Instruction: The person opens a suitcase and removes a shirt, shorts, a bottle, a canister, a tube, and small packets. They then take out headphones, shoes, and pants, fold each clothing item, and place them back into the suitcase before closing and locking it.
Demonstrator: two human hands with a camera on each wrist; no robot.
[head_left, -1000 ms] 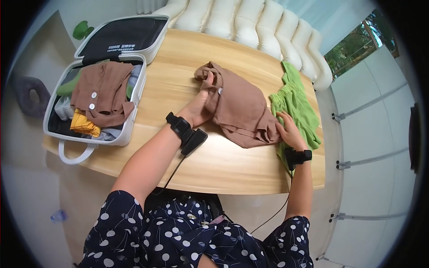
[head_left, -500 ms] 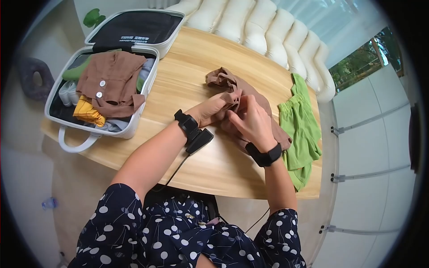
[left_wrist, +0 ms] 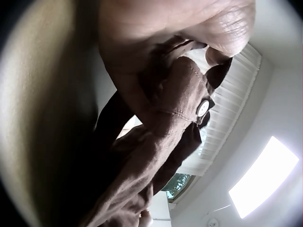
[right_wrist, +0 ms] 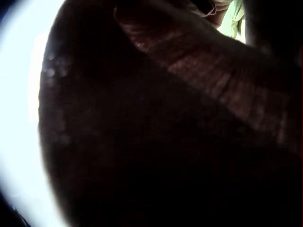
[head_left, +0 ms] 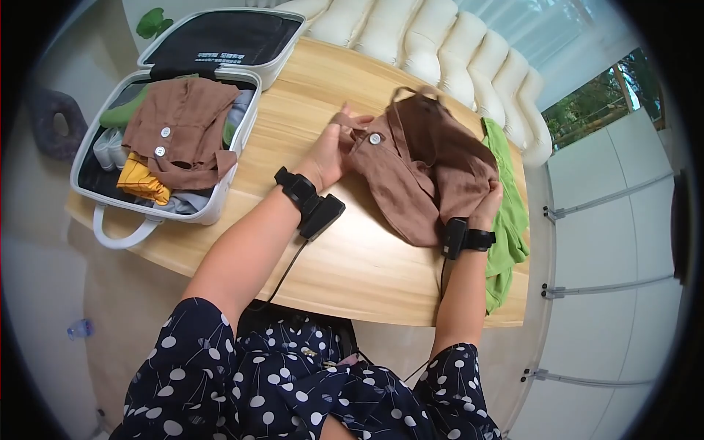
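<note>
A brown garment (head_left: pixel 433 172) with a white button is held up over the table between my two hands. My left hand (head_left: pixel 330 155) pinches its edge beside the button, and in the left wrist view the cloth (left_wrist: pixel 161 118) runs down from under the palm. My right hand (head_left: pixel 485 207) grips the lower right side, its fingers partly hidden by the fabric. Dark brown folds (right_wrist: pixel 213 82) fill much of the right wrist view. Light green shorts (head_left: pixel 506 220) lie on the table just beyond the right hand.
An open white suitcase (head_left: pixel 209 213) stands on the left of the wooden table (head_left: pixel 330 275), packed with a brown buttoned garment (head_left: pixel 180 121), something yellow (head_left: pixel 141 181) and other clothes. A cream padded sofa (head_left: pixel 418 44) borders the far edge.
My right hand has gone from the green shorts to the garment's button end, then back to its lower right. The bunched brown garment is now lifted and spread wider, its button showing.
</note>
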